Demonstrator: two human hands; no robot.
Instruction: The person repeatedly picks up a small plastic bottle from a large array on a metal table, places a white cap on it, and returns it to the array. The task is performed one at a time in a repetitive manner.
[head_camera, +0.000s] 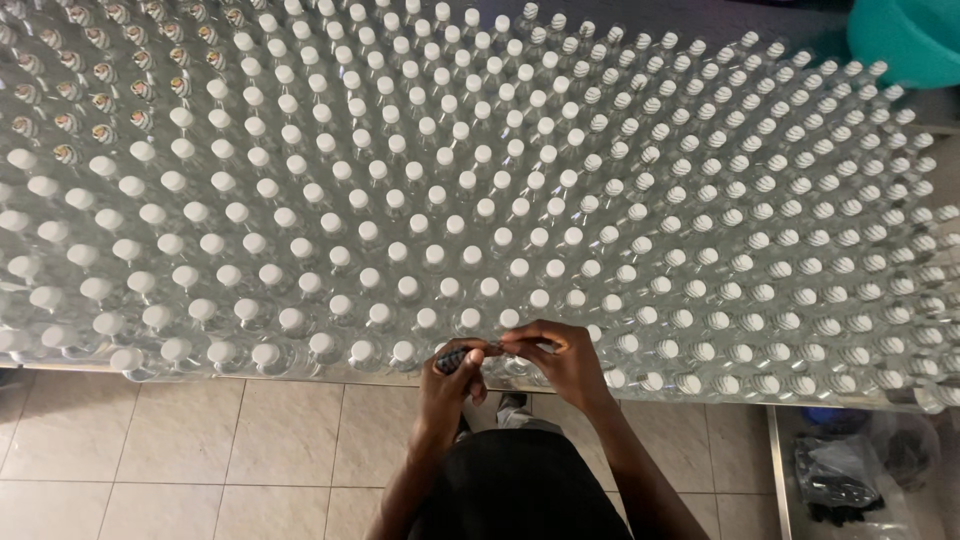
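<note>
Hundreds of clear plastic bottles with white screw caps (480, 215) stand upright in tight rows across the table (300, 374), reaching its near edge. At the middle of that near edge your left hand (447, 380) grips a small dark ribbed object (455, 358), and your right hand (560, 358) pinches its other end with the fingertips. Both hands touch over the front row of bottles. A teal plastic basin (905, 35) sits at the far right corner. Beige floor tiles (200, 440) lie below.
</note>
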